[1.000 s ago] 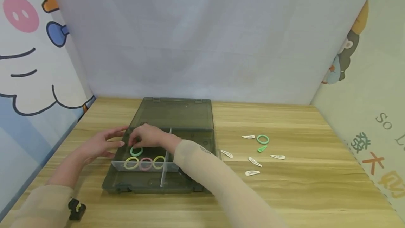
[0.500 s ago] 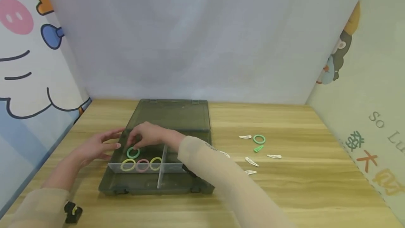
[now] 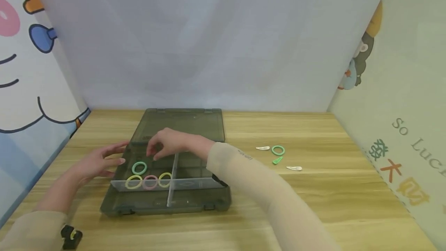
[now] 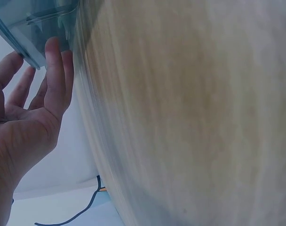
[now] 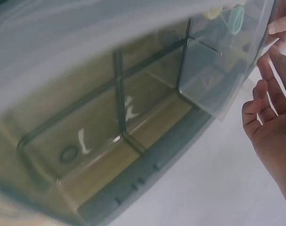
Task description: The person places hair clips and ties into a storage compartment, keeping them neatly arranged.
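Note:
A dark translucent divided box (image 3: 189, 196) lies on the wooden table with its lid folded back. In its left compartment are a green ring (image 3: 139, 168), two yellow rings (image 3: 134, 182) and a pink ring (image 3: 150, 181). My left hand (image 3: 95, 162) rests at the box's left edge, fingers spread; the left wrist view shows that hand (image 4: 32, 113) by the box wall (image 4: 20, 42). Above the compartment hovers my right hand (image 3: 170, 143), fingers loosely bent and holding nothing. The right wrist view shows it (image 5: 272, 117) beside the clear divider (image 5: 209, 80).
On the table's right part lie a green ring (image 3: 278, 150), a green clip (image 3: 277, 160) and white clips (image 3: 294, 168). My right sleeve (image 3: 258, 177) stretches across the table's front. A black object (image 3: 71, 237) is by my left sleeve.
My right hand has moved off the green ring, up and to the right, leaving it in the compartment. The head view has shifted a little. My left hand stays at the box edge.

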The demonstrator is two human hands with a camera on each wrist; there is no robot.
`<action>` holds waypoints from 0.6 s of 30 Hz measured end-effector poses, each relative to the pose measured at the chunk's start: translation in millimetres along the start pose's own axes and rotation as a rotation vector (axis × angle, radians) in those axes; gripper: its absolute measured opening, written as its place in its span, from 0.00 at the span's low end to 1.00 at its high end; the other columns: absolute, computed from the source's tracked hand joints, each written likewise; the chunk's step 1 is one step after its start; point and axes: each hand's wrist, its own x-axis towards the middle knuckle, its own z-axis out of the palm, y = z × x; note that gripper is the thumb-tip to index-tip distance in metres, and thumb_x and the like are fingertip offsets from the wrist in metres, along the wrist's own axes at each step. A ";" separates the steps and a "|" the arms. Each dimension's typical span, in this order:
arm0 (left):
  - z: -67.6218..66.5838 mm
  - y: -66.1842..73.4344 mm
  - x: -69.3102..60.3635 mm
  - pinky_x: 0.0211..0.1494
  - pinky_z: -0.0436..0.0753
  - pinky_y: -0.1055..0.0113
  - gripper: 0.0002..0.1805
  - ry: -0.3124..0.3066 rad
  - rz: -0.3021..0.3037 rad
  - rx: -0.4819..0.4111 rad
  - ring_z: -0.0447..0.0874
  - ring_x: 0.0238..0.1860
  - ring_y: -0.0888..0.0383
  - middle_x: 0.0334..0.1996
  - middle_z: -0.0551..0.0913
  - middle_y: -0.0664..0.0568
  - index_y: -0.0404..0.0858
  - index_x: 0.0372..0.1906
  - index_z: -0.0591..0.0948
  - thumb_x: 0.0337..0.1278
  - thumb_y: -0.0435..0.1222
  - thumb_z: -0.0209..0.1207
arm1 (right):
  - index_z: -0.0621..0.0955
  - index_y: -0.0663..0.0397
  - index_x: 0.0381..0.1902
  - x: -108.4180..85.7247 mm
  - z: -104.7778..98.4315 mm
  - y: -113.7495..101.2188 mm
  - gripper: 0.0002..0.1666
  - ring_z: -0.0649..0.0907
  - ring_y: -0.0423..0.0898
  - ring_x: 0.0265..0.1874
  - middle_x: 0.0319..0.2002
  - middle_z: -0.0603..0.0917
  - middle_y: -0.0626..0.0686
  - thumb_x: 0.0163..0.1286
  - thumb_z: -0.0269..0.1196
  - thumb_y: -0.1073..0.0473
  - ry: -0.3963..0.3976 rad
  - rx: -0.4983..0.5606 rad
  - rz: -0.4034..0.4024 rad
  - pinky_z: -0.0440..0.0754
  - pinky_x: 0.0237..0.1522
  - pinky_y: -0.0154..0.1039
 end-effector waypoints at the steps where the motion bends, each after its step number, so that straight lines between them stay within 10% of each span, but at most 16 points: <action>1: 0.2 -0.8 -0.3 0.45 0.81 0.51 0.40 0.001 0.001 -0.004 0.64 0.62 0.33 0.71 0.46 0.28 0.40 0.75 0.48 0.66 0.42 0.55 | 0.82 0.49 0.50 -3.4 -1.1 -0.3 0.16 0.78 0.33 0.46 0.46 0.83 0.43 0.65 0.64 0.55 0.000 0.007 0.007 0.71 0.47 0.24; 18: 1.6 -1.9 -0.6 0.46 0.81 0.51 0.39 -0.008 0.031 0.016 0.57 0.64 0.30 0.71 0.46 0.28 0.38 0.75 0.48 0.67 0.42 0.54 | 0.83 0.48 0.47 -65.0 -21.6 9.3 0.12 0.77 0.39 0.33 0.38 0.84 0.44 0.65 0.64 0.57 0.024 0.027 -0.002 0.71 0.35 0.28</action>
